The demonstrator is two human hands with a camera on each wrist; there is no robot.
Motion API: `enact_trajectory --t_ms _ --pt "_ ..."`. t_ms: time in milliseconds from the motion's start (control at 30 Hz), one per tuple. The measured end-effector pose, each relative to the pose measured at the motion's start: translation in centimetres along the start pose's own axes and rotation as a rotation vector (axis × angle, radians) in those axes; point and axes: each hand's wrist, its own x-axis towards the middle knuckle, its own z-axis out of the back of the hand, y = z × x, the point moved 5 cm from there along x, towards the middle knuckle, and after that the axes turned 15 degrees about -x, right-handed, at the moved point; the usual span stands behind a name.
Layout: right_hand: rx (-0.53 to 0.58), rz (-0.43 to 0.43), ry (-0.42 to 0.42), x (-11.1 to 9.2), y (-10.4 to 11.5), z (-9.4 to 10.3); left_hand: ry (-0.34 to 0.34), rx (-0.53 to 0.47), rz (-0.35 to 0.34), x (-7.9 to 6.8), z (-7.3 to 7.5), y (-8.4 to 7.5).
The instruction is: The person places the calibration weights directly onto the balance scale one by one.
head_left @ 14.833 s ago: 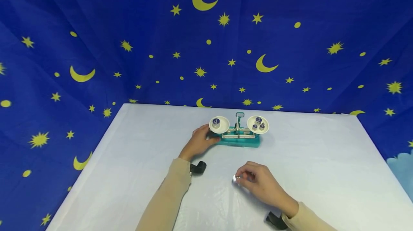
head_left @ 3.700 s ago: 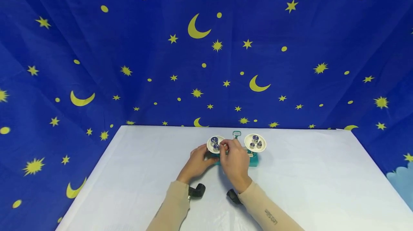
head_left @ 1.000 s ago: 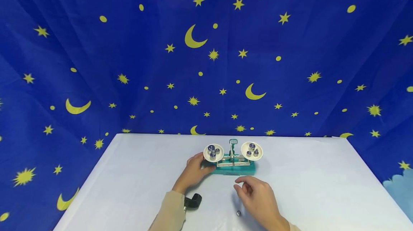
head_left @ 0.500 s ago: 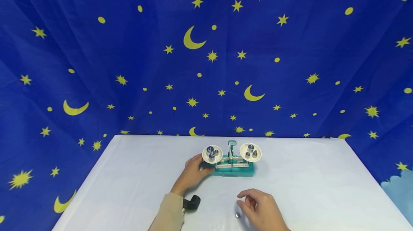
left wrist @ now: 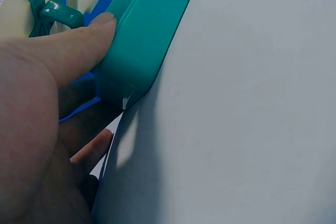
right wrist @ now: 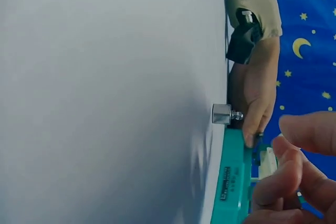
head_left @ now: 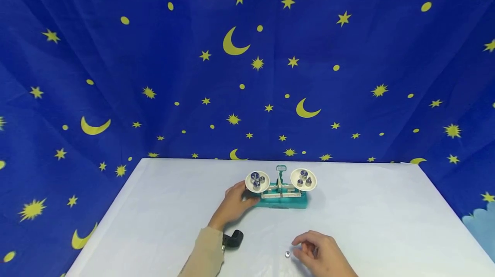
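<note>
A balance scale with a teal base [head_left: 284,202] stands at the back middle of the table. My left hand [head_left: 232,207] grips the left end of the base; in the left wrist view the thumb [left wrist: 86,45] lies on its top edge and fingers reach beneath the end. Three metal weights [head_left: 257,184] sit in the left white pan [head_left: 265,188], and three weights [head_left: 304,175] in the right pan [head_left: 312,186]. Nearer me, a small knobbed metal weight [head_left: 287,254] stands upright on the table. Just right of it is my right hand [head_left: 322,253], fingers loosely bent, holding nothing.
A white cloth covers the table [head_left: 386,217]. Behind it hangs a blue curtain [head_left: 193,75] with yellow moons and stars. A black wrist camera [head_left: 233,239] sticks out from the left sleeve [head_left: 204,251], low over the table.
Since the first frame, the left pan has gone from one weight to three. My right hand has left that pan and drawn back beside the small weight; my left hand stays on the base.
</note>
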Motion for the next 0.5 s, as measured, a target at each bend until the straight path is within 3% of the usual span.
enact_trajectory --t_ms 267,500 --pt "0.026 0.043 0.083 0.5 -0.3 -0.5 -0.005 0.004 0.006 0.1 -0.2 0.0" --pt "0.038 -0.034 0.188 1.0 -0.4 -1.6 0.003 0.019 0.027 -0.2 0.2 0.1"
